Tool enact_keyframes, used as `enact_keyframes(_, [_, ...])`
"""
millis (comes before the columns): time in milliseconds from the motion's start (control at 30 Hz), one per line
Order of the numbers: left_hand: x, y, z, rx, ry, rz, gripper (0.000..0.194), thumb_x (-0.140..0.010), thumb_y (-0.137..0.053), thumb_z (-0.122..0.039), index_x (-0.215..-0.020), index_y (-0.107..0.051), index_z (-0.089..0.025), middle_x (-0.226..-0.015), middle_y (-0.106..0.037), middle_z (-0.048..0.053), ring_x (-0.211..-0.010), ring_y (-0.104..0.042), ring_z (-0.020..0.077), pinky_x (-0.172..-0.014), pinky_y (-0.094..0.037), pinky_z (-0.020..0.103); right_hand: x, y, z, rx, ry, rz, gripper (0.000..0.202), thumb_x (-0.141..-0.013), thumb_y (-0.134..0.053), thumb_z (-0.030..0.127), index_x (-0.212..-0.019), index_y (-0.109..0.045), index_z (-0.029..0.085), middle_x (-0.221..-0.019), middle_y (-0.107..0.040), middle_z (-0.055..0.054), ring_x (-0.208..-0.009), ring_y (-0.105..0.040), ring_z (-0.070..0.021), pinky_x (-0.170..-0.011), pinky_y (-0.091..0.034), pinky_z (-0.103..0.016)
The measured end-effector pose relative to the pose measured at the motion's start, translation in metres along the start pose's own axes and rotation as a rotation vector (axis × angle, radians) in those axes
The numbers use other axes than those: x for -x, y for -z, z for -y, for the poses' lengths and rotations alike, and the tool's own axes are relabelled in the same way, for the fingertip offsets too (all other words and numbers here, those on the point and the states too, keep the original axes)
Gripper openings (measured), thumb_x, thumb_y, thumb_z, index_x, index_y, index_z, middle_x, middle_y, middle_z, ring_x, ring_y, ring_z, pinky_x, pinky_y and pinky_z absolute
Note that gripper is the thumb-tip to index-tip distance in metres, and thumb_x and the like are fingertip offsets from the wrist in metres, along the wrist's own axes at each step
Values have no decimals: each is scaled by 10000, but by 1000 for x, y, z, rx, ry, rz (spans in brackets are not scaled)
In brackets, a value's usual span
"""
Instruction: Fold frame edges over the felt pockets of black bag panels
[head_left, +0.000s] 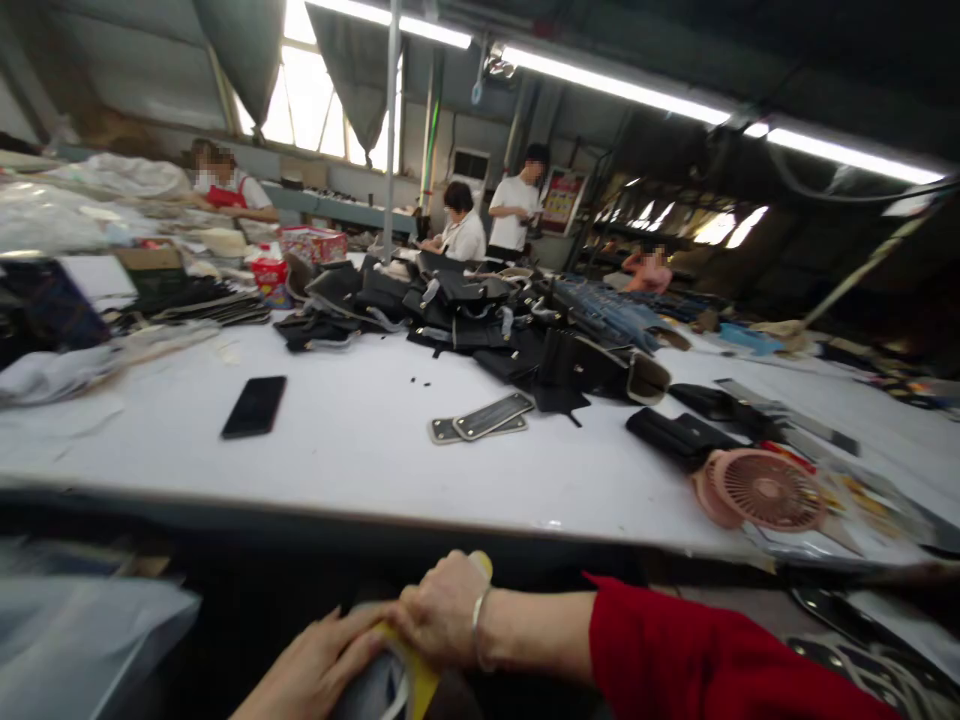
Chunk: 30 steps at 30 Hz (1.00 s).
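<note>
Below the table's front edge, my left hand (326, 660) lies against a yellow-and-grey object (424, 685), its fingers pressed together along the top. What this object is, I cannot make out, as the hands and the lower picture border cover much of it. My right hand (441, 608), with a bracelet at the wrist and a red sleeve behind, is closed on its yellow part. A rounded yellow end shows beyond the right knuckles. The fingertips of both hands meet over the object.
On the white table (337, 470) lie a dark phone (255, 406), two studded black strips (493, 416) and a pink fan (769, 490). Black leather-like pieces (465, 310) are heaped behind. Plastic sheeting (90, 640) is at lower left. Several people work farther back.
</note>
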<state>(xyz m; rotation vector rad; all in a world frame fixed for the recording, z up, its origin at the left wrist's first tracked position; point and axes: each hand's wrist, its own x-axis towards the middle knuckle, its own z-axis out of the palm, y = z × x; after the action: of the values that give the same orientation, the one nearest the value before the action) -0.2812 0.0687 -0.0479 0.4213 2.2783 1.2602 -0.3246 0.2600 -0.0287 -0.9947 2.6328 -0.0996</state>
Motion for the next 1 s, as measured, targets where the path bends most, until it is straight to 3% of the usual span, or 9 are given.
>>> enact_keyframes(100, [8,5,-3,117,-19,43,505,-965,-279,-485,-1280,-617,-281,-1296,-651,16,-1195,-580,222,-1085,-390,351,10,-4,-7,-155,43,-5,589,-974,-224,517,-744,-632,159,-771,-693,-194,-730,-665,-354,-672,-433,-454])
enact_keyframes(267, [5,18,3,217,115,-22,494,-932,-369,-461,-1248,-645,-201,-1316,-636,53,-1217,-564,210,-1073,-377,304,3,-12,-37,-583,-48,85,635,-910,-201,689,-555,-379,193,-517,-429,-33,-505,-433,-153,-571,-329,-320])
enact_keyframes(433, [-2,18,-7,186,162,-46,397,-809,-510,-361,-1068,-743,-170,-968,-745,37,-850,-636,185,-735,-475,246,0,-17,-40,-1054,-213,221,737,-855,19,764,-892,-457,204,-551,-289,58,-446,-232,-103,-442,-234,-252])
enact_keyframes(533, [-8,17,-10,133,201,-58,279,-743,-544,-347,-740,-753,-162,-548,-538,-24,-533,-455,123,-472,-320,238,-2,-20,-32,-1405,-174,327,751,-795,-173,870,-1070,-407,212,-617,-304,75,-469,-207,-83,-439,-200,-228])
enact_keyframes(633, [-13,16,-9,111,225,-63,250,-724,-536,-338,-612,-680,-166,-491,-405,-40,-487,-380,109,-434,-251,250,-7,-24,-26,-1641,-113,353,734,-749,-500,826,-1140,-390,215,-628,-300,92,-479,-173,-62,-436,-139,-209])
enact_keyframes(733, [-16,15,-9,93,236,-71,256,-732,-526,-342,-651,-699,-172,-503,-424,-35,-503,-398,114,-452,-257,255,-14,-33,-25,-1528,-110,272,711,-741,-632,726,-1175,-422,204,-679,-424,68,-517,-340,-70,-471,-281,-198])
enact_keyframes(833, [-17,15,-9,69,241,-63,296,-750,-555,-396,-753,-758,-180,-540,-526,-15,-554,-466,134,-508,-301,255,-22,-45,-25,-1323,-82,174,720,-743,-630,708,-1206,-460,183,-1034,-616,-79,-931,-591,-223,-818,-479,-334])
enact_keyframes(900, [-14,19,-7,67,234,-31,328,-767,-578,-447,-895,-782,-224,-671,-663,3,-652,-560,165,-574,-359,257,-25,-48,-24,-1204,-75,152,760,-766,-541,752,-1253,-472,172,-1245,-581,-150,-1165,-539,-309,-1001,-427,-421])
enact_keyframes(1000, [10,35,5,128,191,-2,433,-821,-550,-489,-1173,-695,-281,-1070,-740,16,-949,-645,216,-773,-449,273,-26,-40,-27,-1103,-81,149,756,-852,-321,766,-1299,-498,182,-1358,-537,-151,-1291,-474,-305,-1084,-389,-410])
